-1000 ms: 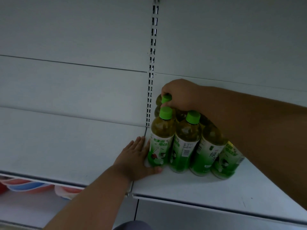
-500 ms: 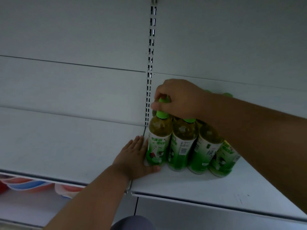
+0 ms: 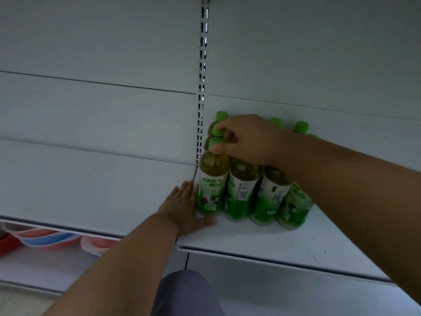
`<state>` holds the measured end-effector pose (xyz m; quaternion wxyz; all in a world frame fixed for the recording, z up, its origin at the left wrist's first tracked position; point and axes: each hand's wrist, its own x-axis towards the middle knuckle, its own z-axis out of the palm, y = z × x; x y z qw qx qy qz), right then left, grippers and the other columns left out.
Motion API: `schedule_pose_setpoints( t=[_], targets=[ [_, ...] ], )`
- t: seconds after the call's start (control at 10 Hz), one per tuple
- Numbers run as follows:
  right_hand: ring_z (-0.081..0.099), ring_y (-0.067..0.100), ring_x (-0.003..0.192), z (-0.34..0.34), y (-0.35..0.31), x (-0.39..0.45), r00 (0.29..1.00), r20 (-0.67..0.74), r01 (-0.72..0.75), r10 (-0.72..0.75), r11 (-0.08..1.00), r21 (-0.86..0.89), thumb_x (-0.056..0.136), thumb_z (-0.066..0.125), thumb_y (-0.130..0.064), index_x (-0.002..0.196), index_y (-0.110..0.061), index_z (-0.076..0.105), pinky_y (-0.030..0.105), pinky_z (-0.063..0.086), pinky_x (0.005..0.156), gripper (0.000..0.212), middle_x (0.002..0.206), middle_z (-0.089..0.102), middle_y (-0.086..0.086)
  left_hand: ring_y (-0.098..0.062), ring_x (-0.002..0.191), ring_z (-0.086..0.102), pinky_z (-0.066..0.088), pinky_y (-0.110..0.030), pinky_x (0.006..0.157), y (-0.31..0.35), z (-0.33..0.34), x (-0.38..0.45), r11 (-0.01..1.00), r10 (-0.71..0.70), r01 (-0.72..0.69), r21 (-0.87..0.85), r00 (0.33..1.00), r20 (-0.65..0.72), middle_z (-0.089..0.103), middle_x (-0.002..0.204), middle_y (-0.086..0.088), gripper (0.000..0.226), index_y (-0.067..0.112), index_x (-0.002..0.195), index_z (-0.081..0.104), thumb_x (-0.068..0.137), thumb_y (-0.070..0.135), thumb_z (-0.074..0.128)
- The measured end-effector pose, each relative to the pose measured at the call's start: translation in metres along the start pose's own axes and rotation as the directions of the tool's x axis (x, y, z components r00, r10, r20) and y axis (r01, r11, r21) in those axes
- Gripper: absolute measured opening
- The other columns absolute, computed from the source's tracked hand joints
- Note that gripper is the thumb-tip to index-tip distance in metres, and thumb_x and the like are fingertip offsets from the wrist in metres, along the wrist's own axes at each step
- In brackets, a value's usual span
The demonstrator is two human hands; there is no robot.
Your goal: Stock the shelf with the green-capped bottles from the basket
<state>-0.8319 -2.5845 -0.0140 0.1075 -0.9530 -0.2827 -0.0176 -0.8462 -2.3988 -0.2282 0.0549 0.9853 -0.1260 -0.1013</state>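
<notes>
Several green-capped tea bottles stand in rows on the white shelf [image 3: 262, 240], beside the slotted upright. The front-left bottle [image 3: 211, 181] has a green and white label. My right hand [image 3: 246, 137] reaches over the group, its fingers curled round the green caps [image 3: 216, 142] of the left-hand bottles. My left hand [image 3: 185, 208] lies flat on the shelf with straight fingers, its edge against the base of the front-left bottle. More caps [image 3: 301, 127] show behind my right wrist. The basket is out of sight.
A slotted metal upright [image 3: 201, 92] runs up the back panel at the joint between two shelf boards. The left shelf board [image 3: 91, 197] lies bare. Red, blue and white packages [image 3: 45, 238] sit on the lower shelf at the left. My knee [image 3: 184, 293] shows at the bottom.
My right hand has shifted from the rear caps forward and left onto the front-left bottles' caps, and the bottle group stands a little closer to the upright. My left hand stayed flat at the base.
</notes>
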Motion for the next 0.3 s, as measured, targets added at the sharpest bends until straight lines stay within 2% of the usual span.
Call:
schedule_pose_setpoints(
  t=[0.1,0.3],
  targets=[
    [0.058,0.014,0.102,-0.004,0.014,-0.017,0.996,-0.086,-0.020,0.022,1.000,0.021,0.091,0.061,-0.052,0.131,-0.024,0.056,0.031,0.047,0.086,0.049,0.114,0.062,-0.005,-0.019,0.152,-0.011,-0.002,-0.035,0.123,0.007,-0.004,-0.009,0.999,-0.035,0.034,-0.041,0.999,-0.005,-0.011,0.167,-0.005,0.120,0.016,0.157,-0.014,0.076,0.090,0.035],
    [0.046,0.010,0.104,0.010,0.036,-0.059,0.958,-0.285,0.037,-0.026,0.999,0.033,0.090,0.064,-0.047,0.133,-0.022,0.055,0.025,0.033,0.086,0.050,0.108,0.045,-0.011,-0.015,0.152,-0.008,-0.001,-0.029,0.120,0.018,-0.015,-0.044,0.982,-0.116,0.105,-0.159,0.991,-0.062,-0.012,0.166,-0.002,0.110,0.015,0.157,-0.016,0.087,0.075,0.046]
  ],
)
